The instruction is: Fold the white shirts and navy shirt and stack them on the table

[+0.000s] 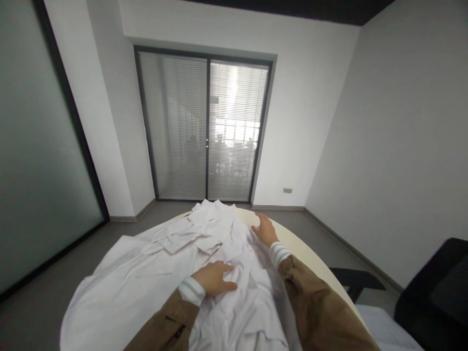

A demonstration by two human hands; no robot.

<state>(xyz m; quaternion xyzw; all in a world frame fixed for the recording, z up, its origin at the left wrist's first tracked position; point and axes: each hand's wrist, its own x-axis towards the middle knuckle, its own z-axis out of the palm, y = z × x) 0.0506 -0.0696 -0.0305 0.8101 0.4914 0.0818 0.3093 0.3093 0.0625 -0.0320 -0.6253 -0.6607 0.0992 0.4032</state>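
Note:
A white garment [146, 273], which looks like a coat with a collar and lapels, lies rumpled across a round, pale table [303, 248]. Its collar end is bunched at the table's far side, and the loose folds run toward me. My left hand [215, 279] rests over the folds near the middle, thumb and fingers apart. Farther off, my right hand [266, 229] is at the garment's right edge, beside the bare tabletop, with its fingers spread. Neither hand visibly grips cloth. The garment's near end runs out of view.
A black office chair [435, 297] stands at the right, with pale cloth [387, 329] on its seat. Beyond the table is a glass door [175, 126] with blinds. A frosted glass panel [40, 146] is at the left. Grey floor [120, 231] surrounds the table.

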